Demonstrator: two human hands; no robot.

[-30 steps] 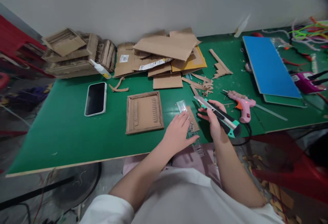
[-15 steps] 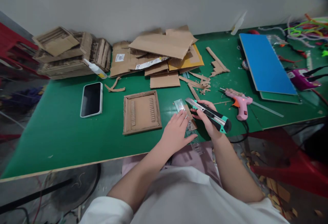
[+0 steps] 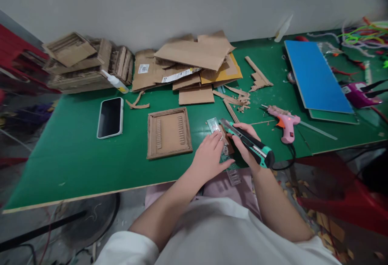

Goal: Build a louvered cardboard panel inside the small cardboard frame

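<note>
My left hand [image 3: 209,152] lies flat, fingers loosely extended, across a clear ruler [image 3: 213,124] at the green counter's [image 3: 79,164] near edge; the ruler's lower end sticks out past that edge. My right hand [image 3: 247,153] is wrapped around a cutter [image 3: 254,146], its blade end beside the ruler, over a cardboard piece [image 3: 230,148]. I see a cardboard tray [image 3: 169,133] to the left and a pink glue gun [image 3: 287,124] to the right.

Black-and-teal utility knife [image 3: 257,148] right of centre; pink glue gun [image 3: 287,127] with orange trigger [image 3: 280,123]; green tabletop [image 3: 75,160]; blue board [image 3: 318,77], upper right.
</note>
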